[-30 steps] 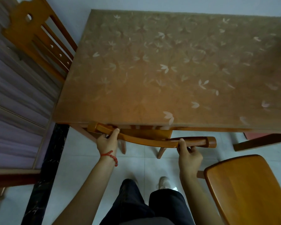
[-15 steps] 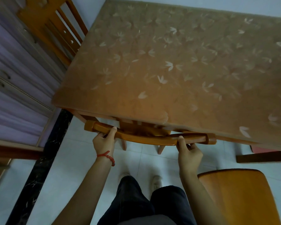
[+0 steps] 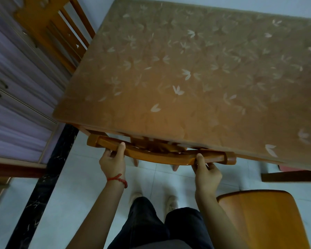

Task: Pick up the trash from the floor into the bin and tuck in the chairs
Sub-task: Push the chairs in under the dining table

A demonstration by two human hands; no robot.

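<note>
A wooden chair's curved top rail (image 3: 158,156) lies against the near edge of the table (image 3: 187,78), its seat hidden under the tabletop. My left hand (image 3: 113,161), with a red cord at the wrist, grips the rail near its left end. My right hand (image 3: 206,174) grips it near the right end. A second wooden chair (image 3: 264,218) stands pulled out at the lower right, only its seat showing. A third chair (image 3: 57,31) stands at the table's left side. No trash or bin is in view.
The table has a brown cover with a pale leaf pattern. A lilac cabinet with drawers (image 3: 13,97) stands on the left, beyond a black floor strip (image 3: 43,186). A dark wooden piece (image 3: 291,177) shows under the table at right. The floor is pale tile.
The chair's top rail has moved in closer under the table edge with both hands holding it. My view has tilted and shifted to the left.
</note>
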